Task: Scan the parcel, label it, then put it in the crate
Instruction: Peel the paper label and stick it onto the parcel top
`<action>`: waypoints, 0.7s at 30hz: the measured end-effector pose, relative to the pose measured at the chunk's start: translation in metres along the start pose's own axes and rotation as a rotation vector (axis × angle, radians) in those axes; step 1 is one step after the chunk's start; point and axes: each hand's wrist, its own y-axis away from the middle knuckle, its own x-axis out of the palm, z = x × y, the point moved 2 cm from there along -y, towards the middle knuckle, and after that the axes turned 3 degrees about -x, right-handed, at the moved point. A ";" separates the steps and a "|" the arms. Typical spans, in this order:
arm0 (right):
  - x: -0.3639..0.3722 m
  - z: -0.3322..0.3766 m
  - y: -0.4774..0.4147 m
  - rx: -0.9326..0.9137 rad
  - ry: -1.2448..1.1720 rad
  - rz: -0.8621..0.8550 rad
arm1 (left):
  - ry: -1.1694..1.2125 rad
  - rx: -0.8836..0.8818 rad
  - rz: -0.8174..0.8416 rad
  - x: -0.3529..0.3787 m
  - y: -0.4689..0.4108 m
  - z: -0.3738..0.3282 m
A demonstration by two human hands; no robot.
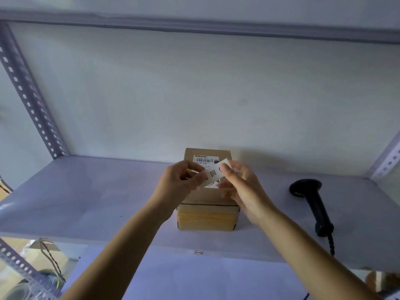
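A brown cardboard parcel (207, 215) sits on the white shelf (97, 191), with a printed barcode sticker on its far top side. Just above the parcel, both hands hold a white label (213, 174) with black symbols on it. My left hand (179, 182) pinches the label's left end. My right hand (240, 187) grips its right end between thumb and fingers. The label is tilted and hides part of the parcel's top. No crate is in view.
A black handheld barcode scanner (311, 202) lies on the shelf to the right of the parcel, its coiled cable hanging over the front edge. Perforated metal uprights (28, 89) frame the shelf. Clutter and wires show below at the lower left.
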 end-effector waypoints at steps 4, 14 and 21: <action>0.009 -0.003 0.004 0.052 -0.146 0.129 | 0.018 0.030 0.034 0.000 -0.001 -0.007; 0.013 -0.007 0.005 0.003 -0.407 0.033 | 0.206 -0.065 0.058 0.002 0.009 0.007; 0.015 -0.010 0.006 0.036 -0.450 0.036 | 0.195 -0.031 0.062 0.005 0.007 0.013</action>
